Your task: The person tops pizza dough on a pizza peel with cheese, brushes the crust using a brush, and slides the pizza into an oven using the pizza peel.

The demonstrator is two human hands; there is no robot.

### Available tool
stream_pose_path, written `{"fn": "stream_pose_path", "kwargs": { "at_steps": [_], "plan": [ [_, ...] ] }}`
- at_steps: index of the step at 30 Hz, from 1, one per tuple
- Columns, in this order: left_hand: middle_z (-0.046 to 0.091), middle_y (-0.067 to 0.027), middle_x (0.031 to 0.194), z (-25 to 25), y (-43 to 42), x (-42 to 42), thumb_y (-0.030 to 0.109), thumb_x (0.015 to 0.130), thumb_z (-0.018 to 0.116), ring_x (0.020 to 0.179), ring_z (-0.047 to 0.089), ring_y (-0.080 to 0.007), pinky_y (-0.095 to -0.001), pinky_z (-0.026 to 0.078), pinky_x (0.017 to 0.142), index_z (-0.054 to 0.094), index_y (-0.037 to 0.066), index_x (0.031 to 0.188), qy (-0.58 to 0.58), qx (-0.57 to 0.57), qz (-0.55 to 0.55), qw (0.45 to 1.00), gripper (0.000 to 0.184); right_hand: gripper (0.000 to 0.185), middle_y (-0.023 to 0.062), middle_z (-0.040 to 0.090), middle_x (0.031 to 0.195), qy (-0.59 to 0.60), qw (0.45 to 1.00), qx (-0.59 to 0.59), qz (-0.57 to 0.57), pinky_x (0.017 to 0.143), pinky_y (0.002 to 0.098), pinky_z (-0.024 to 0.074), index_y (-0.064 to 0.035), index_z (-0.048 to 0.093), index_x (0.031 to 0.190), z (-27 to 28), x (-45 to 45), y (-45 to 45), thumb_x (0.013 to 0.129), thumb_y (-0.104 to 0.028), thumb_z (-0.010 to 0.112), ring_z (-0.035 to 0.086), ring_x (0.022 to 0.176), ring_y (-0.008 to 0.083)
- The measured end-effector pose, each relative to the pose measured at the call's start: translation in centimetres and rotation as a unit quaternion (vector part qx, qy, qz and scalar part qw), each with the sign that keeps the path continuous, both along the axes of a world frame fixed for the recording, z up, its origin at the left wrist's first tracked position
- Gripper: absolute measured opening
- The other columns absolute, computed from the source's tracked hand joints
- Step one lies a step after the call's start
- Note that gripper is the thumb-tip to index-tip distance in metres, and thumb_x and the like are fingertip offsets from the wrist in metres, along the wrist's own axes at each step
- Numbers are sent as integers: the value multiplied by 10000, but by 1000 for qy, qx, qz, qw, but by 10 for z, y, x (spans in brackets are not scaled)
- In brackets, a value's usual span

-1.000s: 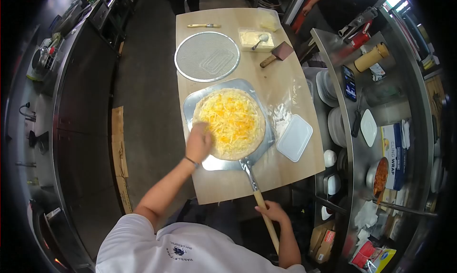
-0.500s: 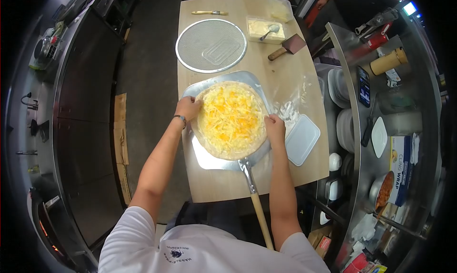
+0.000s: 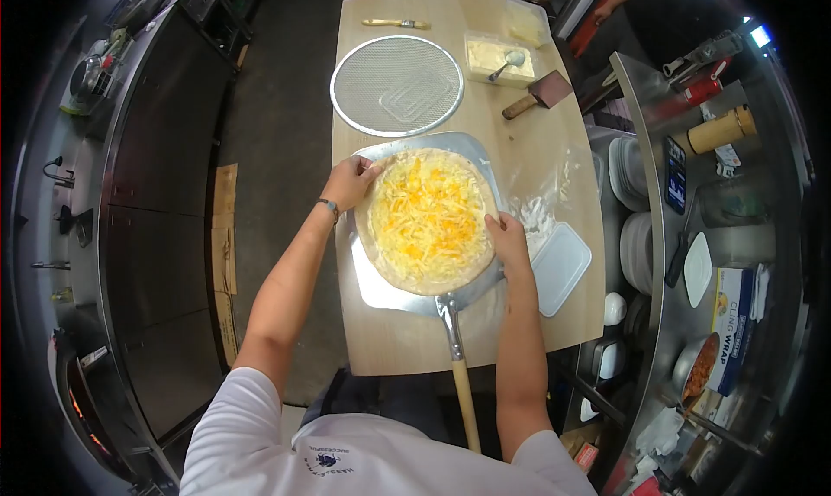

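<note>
A pale wooden table (image 3: 407, 349) stands in front of a person in a white shirt and spreads out under both hands. On it lies a peel (image 3: 376, 280), its metal blade beneath the hands and its wooden handle running back between the forearms. The pizza (image 3: 428, 219), raw-looking dough topped with white and orange shredded cheese, rests on that blade, directly between the hands. The left hand (image 3: 350, 183) pinches its rim at the upper left, fingers closed on the dough; the right hand (image 3: 509, 240) pinches the rim at the right side, thumb at the edge. Just beyond the left hand sits a round mesh screen (image 3: 372, 80), near the peel's far edge. Right beside the right wrist is a pale lid (image 3: 561, 269); a dusting of flour (image 3: 535, 221) shows just past that hand. Well beyond the right hand is a clear tub (image 3: 512, 80) of pale food, with a scraper (image 3: 538, 96) lying on its nearer side. Farthest beyond the left hand lies a brush (image 3: 396, 23). A spoon (image 3: 515, 58) rests in the tub. Smallest is the band (image 3: 329, 207) around the left wrist.
</note>
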State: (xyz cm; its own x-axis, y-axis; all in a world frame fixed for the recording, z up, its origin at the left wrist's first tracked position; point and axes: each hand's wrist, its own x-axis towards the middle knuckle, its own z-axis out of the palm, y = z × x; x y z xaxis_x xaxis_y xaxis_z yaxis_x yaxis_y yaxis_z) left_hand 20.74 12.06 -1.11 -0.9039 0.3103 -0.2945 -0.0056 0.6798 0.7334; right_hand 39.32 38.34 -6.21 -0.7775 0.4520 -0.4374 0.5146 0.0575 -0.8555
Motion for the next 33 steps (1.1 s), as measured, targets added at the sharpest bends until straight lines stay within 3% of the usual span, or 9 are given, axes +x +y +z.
{"fn": "stream_pose_path", "kwargs": {
  "at_steps": [4,7,10,12,17,22,28,30,33],
  "plan": [
    [660,-117,800,-14,-2,-14,305,840,641,684,608,-184,-307,479,652,616,-24,954,16,-15,-7,1000,349,312,100,663,904,64,996,55,-10,688,232,461,80,571,1078,-20,-3,-6,889,-167,584,607,777,110],
    [666,-110,817,-18,-3,-17,346,843,631,687,608,-180,-302,482,659,624,-26,958,-7,16,-4,1000,390,286,105,665,927,113,993,3,-35,695,227,466,75,581,1061,-10,-11,-10,891,-155,581,612,793,111],
    [671,-100,803,-14,0,-14,390,842,620,684,615,-183,-305,484,656,640,-19,939,8,-12,-20,1000,421,284,110,665,946,56,988,-137,-53,708,225,468,71,572,1079,5,-19,-3,886,-136,588,614,812,110],
    [673,-119,783,-11,0,-14,418,839,612,694,629,-211,-316,488,665,647,-18,919,-69,-11,8,998,444,315,83,669,887,47,983,-165,-62,664,220,460,71,583,1076,11,-20,-3,874,-169,614,605,760,100],
    [662,-149,772,-15,1,4,409,856,594,706,634,-227,-329,486,674,642,-11,928,15,-35,2,999,429,301,92,665,914,136,984,-117,-19,687,215,463,54,565,1101,2,-23,-8,882,-149,605,610,782,104],
    [661,-144,823,-46,-17,10,376,875,579,731,620,-178,-313,475,684,614,-14,984,27,125,67,989,406,300,94,663,935,183,969,-162,-25,706,222,470,50,555,1109,16,-43,-8,885,-144,601,619,795,110],
    [664,-154,803,-37,-25,16,366,867,591,726,633,-201,-318,480,682,621,-23,988,24,97,74,992,409,302,80,667,873,186,961,-194,65,655,223,463,64,614,1002,39,-71,-3,885,-213,606,599,747,91],
    [664,-193,817,-12,-22,17,386,853,593,757,654,-284,-352,494,701,636,-33,973,20,36,58,997,438,376,95,673,782,39,996,-58,47,630,268,469,61,653,883,28,-81,9,870,-313,610,611,699,125],
    [662,-204,836,-7,-14,-7,408,839,592,781,651,-312,-372,498,722,649,-30,952,53,-79,-28,995,456,443,118,662,716,-29,994,68,79,626,312,473,53,663,851,21,-91,20,845,-388,616,620,660,177]
  ]
}}
